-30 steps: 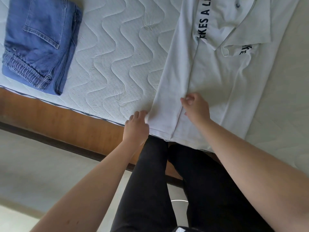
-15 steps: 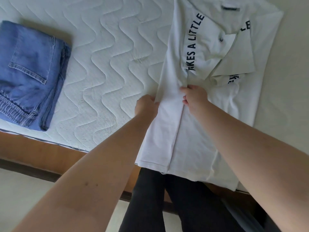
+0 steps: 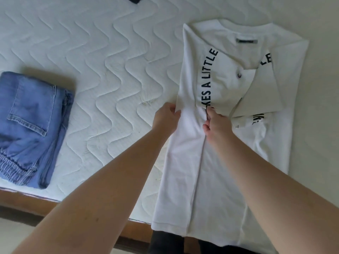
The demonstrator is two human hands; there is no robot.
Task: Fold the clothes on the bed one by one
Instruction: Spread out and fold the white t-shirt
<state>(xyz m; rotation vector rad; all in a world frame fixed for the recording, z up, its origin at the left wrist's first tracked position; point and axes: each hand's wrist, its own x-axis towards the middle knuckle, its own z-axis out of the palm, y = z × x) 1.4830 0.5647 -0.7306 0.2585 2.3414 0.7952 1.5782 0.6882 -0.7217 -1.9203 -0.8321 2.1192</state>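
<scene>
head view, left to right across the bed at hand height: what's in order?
folded blue jeans → bare quilted mattress → left hand at the shirt's left edge → right hand → folded sleeve of the white T-shirt

Readable print only on the white shirt (image 3: 207, 180): black arc lettering "KES A LITTLE" up its left side, first letters hidden by my right grip (image 3: 217, 123). "LE" near the right sleeve. Neck label (image 3: 246, 41) too blurred to read.
</scene>
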